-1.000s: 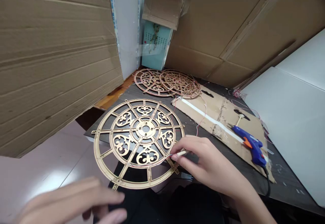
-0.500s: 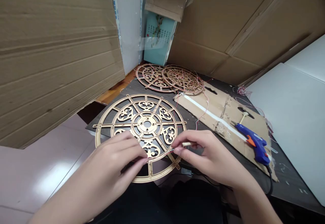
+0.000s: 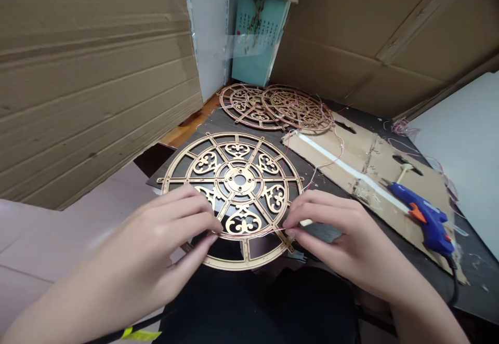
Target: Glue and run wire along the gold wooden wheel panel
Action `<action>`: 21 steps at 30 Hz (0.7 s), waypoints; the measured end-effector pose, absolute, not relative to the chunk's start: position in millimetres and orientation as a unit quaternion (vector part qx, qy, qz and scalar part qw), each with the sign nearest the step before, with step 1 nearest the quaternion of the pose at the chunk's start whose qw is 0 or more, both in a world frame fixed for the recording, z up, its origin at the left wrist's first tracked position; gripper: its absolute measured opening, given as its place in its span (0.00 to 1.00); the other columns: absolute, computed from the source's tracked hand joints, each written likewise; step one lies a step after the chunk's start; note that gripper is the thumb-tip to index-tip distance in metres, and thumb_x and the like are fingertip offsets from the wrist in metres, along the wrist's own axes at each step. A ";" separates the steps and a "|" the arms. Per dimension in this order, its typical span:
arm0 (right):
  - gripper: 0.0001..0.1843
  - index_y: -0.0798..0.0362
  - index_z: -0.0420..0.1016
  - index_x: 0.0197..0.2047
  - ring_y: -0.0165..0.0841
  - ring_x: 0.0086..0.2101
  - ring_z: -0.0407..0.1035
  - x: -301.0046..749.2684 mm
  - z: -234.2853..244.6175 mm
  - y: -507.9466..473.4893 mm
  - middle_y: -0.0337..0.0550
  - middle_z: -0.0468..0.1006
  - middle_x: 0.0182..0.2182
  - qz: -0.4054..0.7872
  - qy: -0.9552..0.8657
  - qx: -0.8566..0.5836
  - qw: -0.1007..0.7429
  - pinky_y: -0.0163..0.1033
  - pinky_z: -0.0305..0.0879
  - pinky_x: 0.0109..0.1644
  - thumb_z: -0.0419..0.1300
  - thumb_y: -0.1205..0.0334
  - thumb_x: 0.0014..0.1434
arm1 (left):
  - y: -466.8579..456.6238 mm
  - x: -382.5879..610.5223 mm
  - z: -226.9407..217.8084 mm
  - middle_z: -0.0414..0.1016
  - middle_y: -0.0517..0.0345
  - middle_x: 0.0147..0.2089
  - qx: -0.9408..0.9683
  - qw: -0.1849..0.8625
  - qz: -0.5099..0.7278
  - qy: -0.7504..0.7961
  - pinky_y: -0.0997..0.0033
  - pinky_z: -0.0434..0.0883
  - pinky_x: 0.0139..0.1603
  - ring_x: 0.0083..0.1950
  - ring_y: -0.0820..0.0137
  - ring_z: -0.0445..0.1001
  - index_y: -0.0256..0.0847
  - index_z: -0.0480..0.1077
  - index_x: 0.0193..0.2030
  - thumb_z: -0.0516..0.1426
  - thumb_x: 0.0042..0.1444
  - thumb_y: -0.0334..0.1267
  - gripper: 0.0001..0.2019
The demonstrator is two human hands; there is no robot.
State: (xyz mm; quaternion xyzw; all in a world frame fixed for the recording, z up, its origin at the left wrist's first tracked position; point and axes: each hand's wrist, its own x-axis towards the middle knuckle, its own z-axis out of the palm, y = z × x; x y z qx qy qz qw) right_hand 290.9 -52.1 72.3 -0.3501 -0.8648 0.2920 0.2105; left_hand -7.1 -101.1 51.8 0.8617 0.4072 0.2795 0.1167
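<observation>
A gold-coloured laser-cut openwork wheel (image 3: 239, 180) lies flat on the dark tabletop (image 3: 206, 123), its lower rim overhanging the table edge. Across its lower part, a thin red-and-silver wire (image 3: 253, 233) runs between my hands. My left hand (image 3: 163, 235) pinches the wire at the fingertips, over the wheel's left side. My right hand (image 3: 335, 235) pinches the other stretch, along with a short cream stick (image 3: 306, 223) that is mostly hidden by the fingers. My hands hide the wheel's lower edge in part.
Two similar wheels (image 3: 249, 106) (image 3: 298, 109) with wires lie at the back. A cardboard sheet (image 3: 374, 151) with a white strip holds a blue hot glue gun (image 3: 424, 216). Cardboard walls stand left and behind; a white board stands right.
My left hand has come in from the lower left and taken the wire. Both hands now pinch it over the wheel. The view has tilted and shifted, so the table sits further right.
</observation>
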 end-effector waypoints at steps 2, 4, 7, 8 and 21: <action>0.08 0.46 0.77 0.42 0.24 0.42 0.71 291.3 71.6 -56.3 0.35 0.76 0.42 0.285 -0.868 -0.346 0.213 0.30 0.68 0.46 0.61 0.70 0.67 | -102.7 -3.0 49.4 0.75 0.64 0.45 0.864 0.114 0.279 0.403 0.62 0.66 0.54 0.48 0.67 0.70 0.48 0.70 0.51 0.54 0.70 0.29 0.09; 0.09 0.47 0.77 0.42 0.24 0.42 0.71 291.5 71.9 -60.1 0.37 0.75 0.42 0.275 -0.871 -0.341 0.223 0.30 0.68 0.46 0.62 0.72 0.66 | -103.6 1.3 47.8 0.75 0.63 0.44 0.865 0.117 0.274 0.405 0.62 0.66 0.52 0.47 0.68 0.70 0.47 0.70 0.51 0.54 0.70 0.28 0.10; 0.11 0.47 0.78 0.42 0.23 0.42 0.71 291.1 72.7 -63.6 0.37 0.74 0.42 0.247 -0.871 -0.341 0.253 0.28 0.68 0.46 0.62 0.75 0.64 | -104.6 6.7 46.9 0.74 0.62 0.42 0.862 0.124 0.264 0.414 0.61 0.65 0.48 0.46 0.66 0.69 0.46 0.71 0.48 0.53 0.71 0.29 0.08; 0.12 0.47 0.78 0.42 0.23 0.41 0.71 290.8 72.8 -64.1 0.37 0.74 0.42 0.238 -0.870 -0.342 0.263 0.28 0.68 0.45 0.62 0.75 0.64 | -104.8 7.9 46.8 0.74 0.62 0.42 0.861 0.122 0.265 0.417 0.61 0.65 0.48 0.45 0.66 0.68 0.46 0.71 0.48 0.53 0.71 0.30 0.08; 0.12 0.48 0.80 0.42 0.25 0.41 0.72 286.0 69.1 -63.7 0.40 0.74 0.41 0.235 -0.862 -0.353 0.280 0.30 0.68 0.44 0.63 0.75 0.63 | -98.8 14.1 50.7 0.73 0.58 0.40 0.860 0.156 0.227 0.429 0.60 0.67 0.46 0.44 0.63 0.69 0.45 0.71 0.41 0.52 0.70 0.31 0.09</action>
